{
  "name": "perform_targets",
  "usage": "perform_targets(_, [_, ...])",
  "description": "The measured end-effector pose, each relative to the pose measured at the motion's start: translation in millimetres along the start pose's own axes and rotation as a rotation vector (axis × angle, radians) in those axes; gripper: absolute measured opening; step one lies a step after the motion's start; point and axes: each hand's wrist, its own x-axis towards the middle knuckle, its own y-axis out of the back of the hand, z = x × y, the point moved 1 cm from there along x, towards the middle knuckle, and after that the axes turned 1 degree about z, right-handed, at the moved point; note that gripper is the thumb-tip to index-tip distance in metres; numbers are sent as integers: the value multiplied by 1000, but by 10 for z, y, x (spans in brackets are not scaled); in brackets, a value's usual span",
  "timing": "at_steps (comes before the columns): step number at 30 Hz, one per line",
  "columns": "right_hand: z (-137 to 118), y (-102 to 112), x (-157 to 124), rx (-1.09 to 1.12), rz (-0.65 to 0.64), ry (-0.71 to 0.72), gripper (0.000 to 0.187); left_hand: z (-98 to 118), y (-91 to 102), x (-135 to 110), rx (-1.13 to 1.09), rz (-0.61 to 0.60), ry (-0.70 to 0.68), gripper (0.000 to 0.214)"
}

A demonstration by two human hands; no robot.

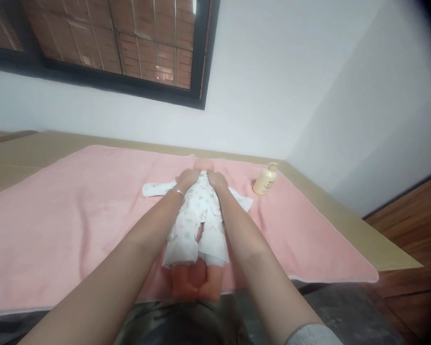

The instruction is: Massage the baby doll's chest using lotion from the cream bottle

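Observation:
A baby doll [211, 282] lies on its back with its head at the far end and its bare legs toward me. It wears a white printed baby outfit [188, 227] whose sleeves spread out to both sides. My left hand [187, 179], with a thin bracelet at the wrist, is closed on the outfit's collar just below the doll's head. On the opposite side of the neckline, my right hand [217, 180] grips the cloth in the same way. The fingertips of both hands are partly hidden, and the doll's head is small in view.
Under the doll spreads a pink blanket [104, 201] on a tan mat [345, 230]. A cream pump bottle [266, 179] stands on the blanket to the right. A white wall and a dark-framed window [129, 81] are behind. Wooden boards [413, 230] show at the right.

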Motion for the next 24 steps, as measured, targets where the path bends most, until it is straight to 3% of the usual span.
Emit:
perform_targets(5, [-8, -17, -43, -22, 62, -20, 65, -38, -13, -23, -12, 21, -13, 47])
perform_targets(11, [16, -21, -99, -34, 118, 25, 58, -172, 13, -109, -37, 84, -120, 42])
perform_targets(18, [179, -5, -315, -58, 195, 240, 46, -309, 65, -273, -28, 223, -281, 36])
perform_targets(24, [69, 119, -429, -101, 252, 301, 43, -412, 127, -335, 96, 416, -265, 29])
